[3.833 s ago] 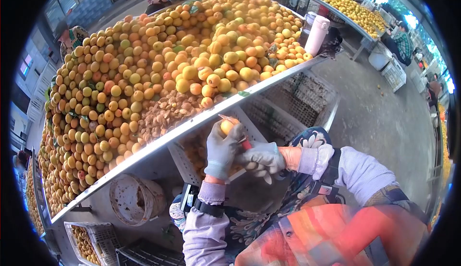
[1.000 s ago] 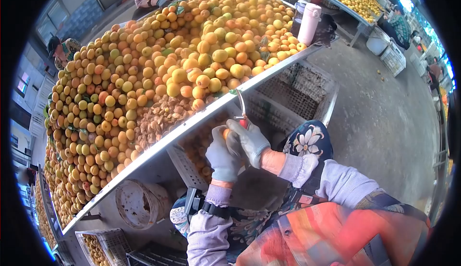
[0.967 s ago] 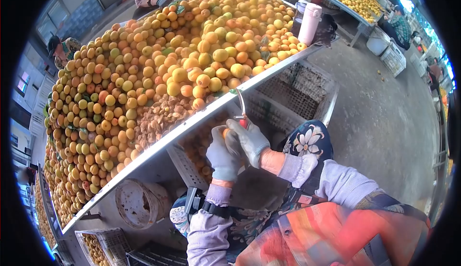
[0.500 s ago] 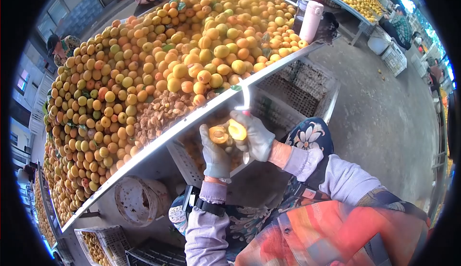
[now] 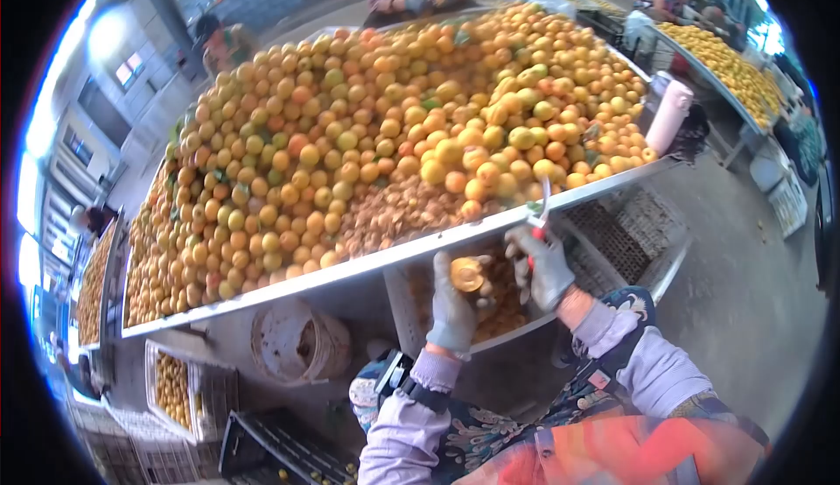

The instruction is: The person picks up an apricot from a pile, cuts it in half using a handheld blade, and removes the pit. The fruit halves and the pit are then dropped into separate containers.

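Well, the apricot half sits in the left hand just below the table's steel edge. Its cut face is turned up, and the gloved fingers are curled round its underside, gripping it. There is something darker at its middle, too small to make out. The right hand is beside it, also just under that edge, closed round the red handle of a small knife whose blade stands upright and crosses the edge. So the fruit lies to the left of the right hand's fingers, near but apart from them, and the blade points up and away from it, not at it; the left hand alone has the fruit. Below the edge, behind both hands, a white crate holds more cut fruit. Above the edge, a heap of brown stones lies against the great pile of whole apricots, and far along the edge to the right stands a pink bottle
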Available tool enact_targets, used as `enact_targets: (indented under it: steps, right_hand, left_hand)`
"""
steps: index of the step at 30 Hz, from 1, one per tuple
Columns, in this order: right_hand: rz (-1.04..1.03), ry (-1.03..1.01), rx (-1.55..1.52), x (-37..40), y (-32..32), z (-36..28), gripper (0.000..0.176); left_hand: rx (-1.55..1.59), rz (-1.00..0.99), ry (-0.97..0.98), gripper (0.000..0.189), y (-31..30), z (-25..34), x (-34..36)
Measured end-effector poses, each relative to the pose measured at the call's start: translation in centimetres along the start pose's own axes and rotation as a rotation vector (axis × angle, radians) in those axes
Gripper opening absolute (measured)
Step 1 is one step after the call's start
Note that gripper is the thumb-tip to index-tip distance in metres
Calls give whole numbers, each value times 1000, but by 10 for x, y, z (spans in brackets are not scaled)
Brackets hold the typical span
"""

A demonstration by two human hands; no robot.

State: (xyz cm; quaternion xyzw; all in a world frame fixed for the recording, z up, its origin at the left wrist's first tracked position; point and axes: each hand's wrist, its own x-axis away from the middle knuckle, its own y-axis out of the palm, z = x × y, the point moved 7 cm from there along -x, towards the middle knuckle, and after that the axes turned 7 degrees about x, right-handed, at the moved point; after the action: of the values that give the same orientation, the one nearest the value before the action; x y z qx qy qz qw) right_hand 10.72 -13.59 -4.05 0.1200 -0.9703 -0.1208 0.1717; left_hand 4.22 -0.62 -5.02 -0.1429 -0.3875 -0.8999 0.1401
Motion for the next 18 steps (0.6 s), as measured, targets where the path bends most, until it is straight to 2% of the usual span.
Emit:
enact_targets:
  steps: [1,5,7,8,9,12,13,15,18]
  right_hand:
    - [-62,32,-76,5,9,-14,19]
    - [-253,-219,-301,2,35,-57,23]
    - [-295,-250,-321,1,40,-62,24]
    - [-317,-242,-297,-3,40,-60,25]
    - [-304,-231,-307,-6,39,-58,25]
    - [-321,-193,-239,-9,40,-55,29]
    - [-315,-190,-237,-12,37,-54,29]
    - [-374,-235,-171,-13,37,-53,30]
    - [-356,-208,-172,-11,36,-48,28]
  left_hand:
    - [-25,-31,-24,72,-5,-6,-4]
    - [-260,-71,-24,76,3,-6,6]
    - [-91,-122,-190,50,-4,-24,0]
    - [0,-212,-29,53,-6,-22,0]
    - [-6,-204,-46,53,-13,-30,-2]
    - [-740,-273,338,81,-4,-23,1]
    - [-737,-275,331,81,-1,-23,1]
    - [-41,-109,-197,79,3,-36,2]
    - [-101,-141,-232,80,5,-39,3]
